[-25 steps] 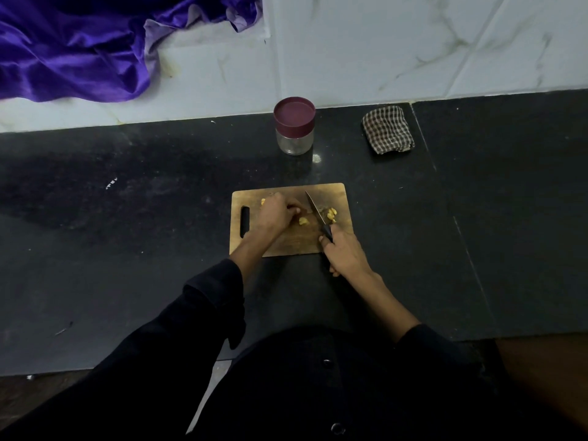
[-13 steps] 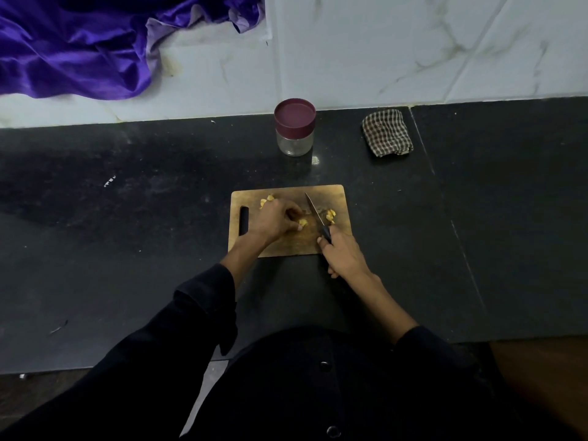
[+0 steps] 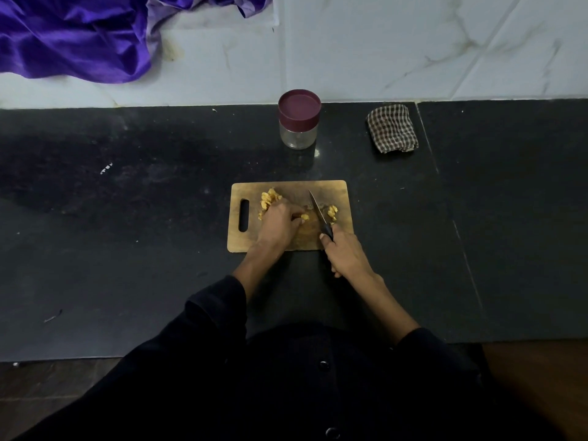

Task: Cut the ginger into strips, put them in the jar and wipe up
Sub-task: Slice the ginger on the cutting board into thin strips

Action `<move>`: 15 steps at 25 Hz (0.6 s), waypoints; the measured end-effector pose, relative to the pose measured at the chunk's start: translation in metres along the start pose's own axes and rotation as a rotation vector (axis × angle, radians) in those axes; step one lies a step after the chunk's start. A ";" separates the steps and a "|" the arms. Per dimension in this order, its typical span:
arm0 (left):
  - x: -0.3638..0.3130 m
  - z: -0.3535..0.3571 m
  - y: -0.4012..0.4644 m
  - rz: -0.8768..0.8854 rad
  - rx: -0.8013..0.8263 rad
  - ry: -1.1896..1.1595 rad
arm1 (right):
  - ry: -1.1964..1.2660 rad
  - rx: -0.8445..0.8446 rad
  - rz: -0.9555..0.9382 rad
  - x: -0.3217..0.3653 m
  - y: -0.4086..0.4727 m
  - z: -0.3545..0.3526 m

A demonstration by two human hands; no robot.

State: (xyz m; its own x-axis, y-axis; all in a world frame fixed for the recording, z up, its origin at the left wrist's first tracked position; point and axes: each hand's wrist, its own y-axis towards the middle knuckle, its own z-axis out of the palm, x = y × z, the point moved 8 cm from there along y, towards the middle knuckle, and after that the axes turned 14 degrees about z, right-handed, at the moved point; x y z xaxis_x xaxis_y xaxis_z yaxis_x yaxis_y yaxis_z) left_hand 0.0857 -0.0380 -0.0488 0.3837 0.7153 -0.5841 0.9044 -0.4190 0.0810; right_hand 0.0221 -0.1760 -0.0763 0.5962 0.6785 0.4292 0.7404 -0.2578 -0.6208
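A wooden cutting board (image 3: 331, 189) lies on the black counter. My left hand (image 3: 278, 224) rests on the board and pinches a small ginger piece (image 3: 304, 217) at its fingertips. A pile of cut ginger (image 3: 269, 198) lies behind that hand, and a smaller pile of cut ginger (image 3: 332, 213) lies to the right of the blade. My right hand (image 3: 345, 254) grips the handle of a knife (image 3: 318, 211), whose blade points away over the board just right of the held piece. A glass jar (image 3: 298, 119) with a maroon lid on it stands behind the board.
A folded checked cloth (image 3: 392, 128) lies at the back right, near the white marble wall. Purple satin fabric (image 3: 73, 36) hangs at the upper left. The counter's front edge (image 3: 63, 359) runs just before my body.
My left hand has shifted slightly toward me, so the ginger pile behind it shows more. The knife has stayed at nearly the same spot.
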 end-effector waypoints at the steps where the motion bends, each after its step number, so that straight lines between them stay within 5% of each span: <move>1: -0.001 -0.001 0.000 0.003 -0.004 0.003 | 0.002 0.001 0.003 0.000 0.000 0.000; 15: -0.003 -0.002 -0.001 -0.007 -0.046 0.016 | -0.085 -0.017 -0.036 0.018 -0.019 0.011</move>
State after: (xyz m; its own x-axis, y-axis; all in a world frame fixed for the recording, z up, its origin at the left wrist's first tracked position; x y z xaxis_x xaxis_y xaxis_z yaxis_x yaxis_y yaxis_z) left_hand 0.0837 -0.0382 -0.0461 0.3804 0.7273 -0.5713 0.9143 -0.3886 0.1141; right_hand 0.0157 -0.1515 -0.0638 0.5414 0.7432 0.3931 0.7660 -0.2434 -0.5949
